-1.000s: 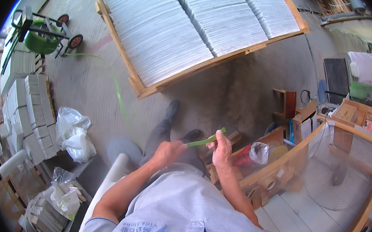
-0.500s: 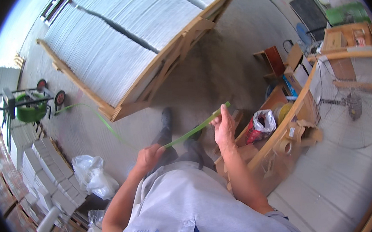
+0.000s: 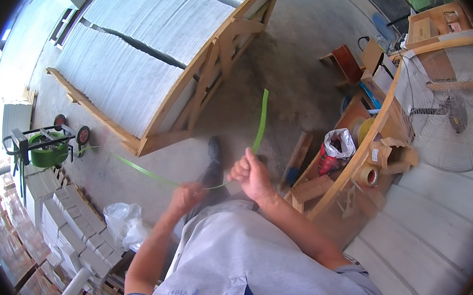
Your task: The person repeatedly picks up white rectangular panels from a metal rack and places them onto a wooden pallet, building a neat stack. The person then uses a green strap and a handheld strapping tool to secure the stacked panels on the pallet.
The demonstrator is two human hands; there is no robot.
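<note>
A green plastic strapping band (image 3: 147, 171) runs from a green roll (image 3: 50, 151) on a black wheeled cart at the left to my hands in front of my waist. My left hand (image 3: 187, 196), somewhat blurred, is closed around the band. To its right and a little farther out, my right hand (image 3: 252, 178) grips the same band with the thumb on top. Beyond that fist the band's free end sticks up, away from me. Between the two hands a short length sags slightly.
Ahead stands a wooden crate (image 3: 211, 58) packed with grey-white slabs. On the right are a wooden-edged bench with tape rolls (image 3: 368, 176), a red bag in a white liner (image 3: 337, 149) and a caged fan (image 3: 453, 118). Stacked white blocks (image 3: 68, 216) and clear plastic (image 3: 124, 225) lie at left.
My right hand has moved left and nearer to me, closer to my left hand. A longer free end of the band now stands out beyond it.
</note>
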